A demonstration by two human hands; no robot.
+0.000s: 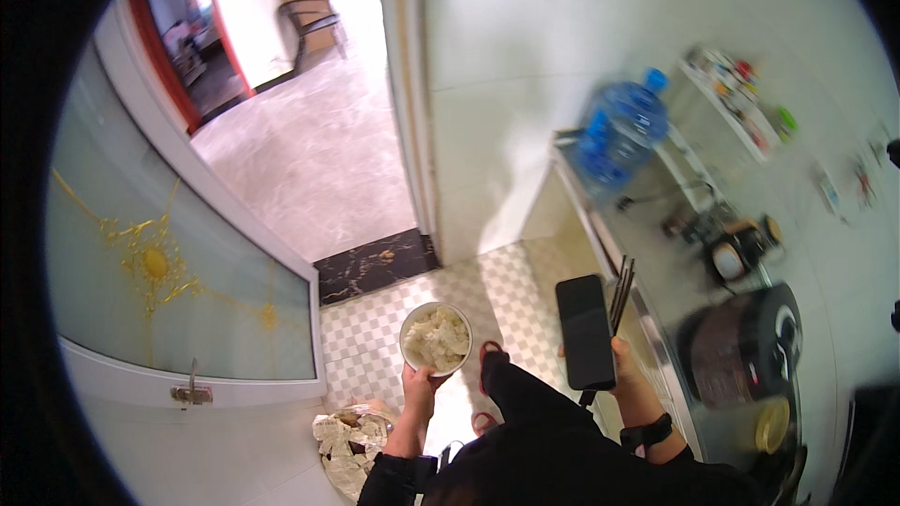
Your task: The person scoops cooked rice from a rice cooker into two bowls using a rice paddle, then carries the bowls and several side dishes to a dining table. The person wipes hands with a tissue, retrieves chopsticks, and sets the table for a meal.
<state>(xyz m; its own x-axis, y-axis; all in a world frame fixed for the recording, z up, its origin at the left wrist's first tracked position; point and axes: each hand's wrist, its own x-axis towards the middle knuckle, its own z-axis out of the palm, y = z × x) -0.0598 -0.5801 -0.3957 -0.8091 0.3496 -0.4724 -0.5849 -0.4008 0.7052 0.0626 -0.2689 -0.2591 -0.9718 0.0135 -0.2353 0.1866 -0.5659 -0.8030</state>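
Observation:
My left hand (422, 391) grips a white bowl (406, 357) by its near rim, thumb on the edge. Cooked white rice (441, 339) is heaped inside it. In my right hand (628, 370) is a black smartphone (586, 332), its dark screen facing up, with a cable at its lower end. Dark chopsticks (621, 292) stick out beyond the phone on its right side, held in the same hand; their lower ends are hidden behind the phone. Both hands are apart from each other, above the checkered floor (365, 344).
To the right a metal counter (636, 246) carries a blue water jug (624, 130), a dark jar (731, 260) and a rice cooker (738, 348). A frosted glass door (204, 281) stands at the left. Ahead, a dark stone threshold (376, 266) crosses the doorway. A lined trash bin (344, 450) sits below my left arm.

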